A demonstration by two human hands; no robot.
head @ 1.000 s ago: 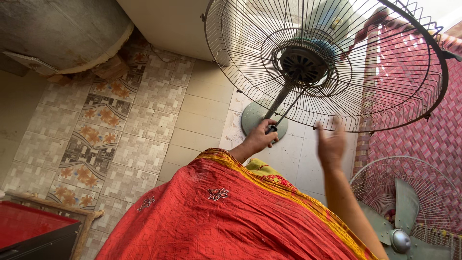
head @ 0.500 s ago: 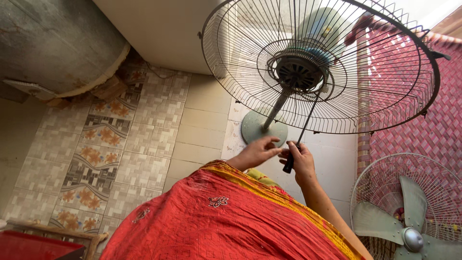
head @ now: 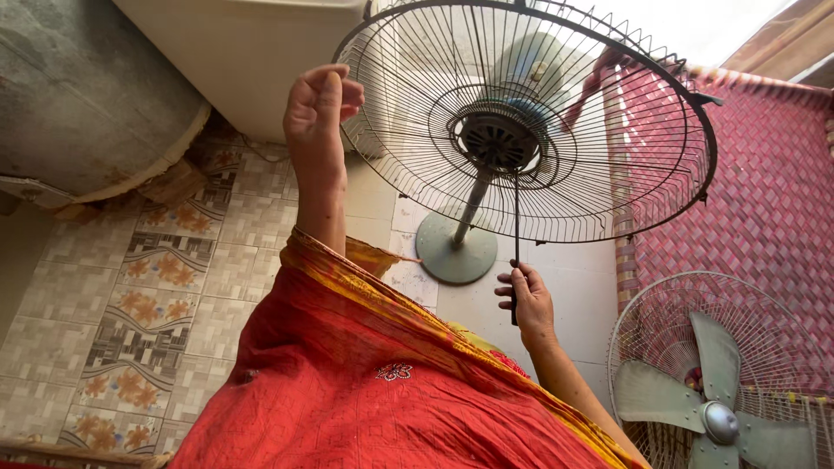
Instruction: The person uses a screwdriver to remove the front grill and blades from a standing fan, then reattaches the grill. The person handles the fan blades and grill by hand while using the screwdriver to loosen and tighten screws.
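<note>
A pedestal fan stands on the floor before me, with a bare wire grille [head: 608,174], a dark hub [head: 497,141], a grey pole [head: 473,208] and a round base [head: 452,252]. No blades are on it. My right hand [head: 526,300] grips the lower end of a thin dark rod-like tool [head: 516,217], whose tip reaches up to the hub. My left hand [head: 320,108] is raised beside the grille's left rim, fingers curled together with nothing visible in them. Red and yellow cloth [head: 373,382] covers my lap.
A second grille with grey-green fan blades [head: 721,417] lies at lower right. A red woven cot [head: 764,200] stands behind the fan on the right. At upper left sit a grey round tank [head: 78,95] and a cream cabinet [head: 243,52]. The floor [head: 148,295] is patterned tile.
My left hand has risen from near the fan's base to the grille's left rim. My right hand still holds the rod, now alone and lower right of the pole.
</note>
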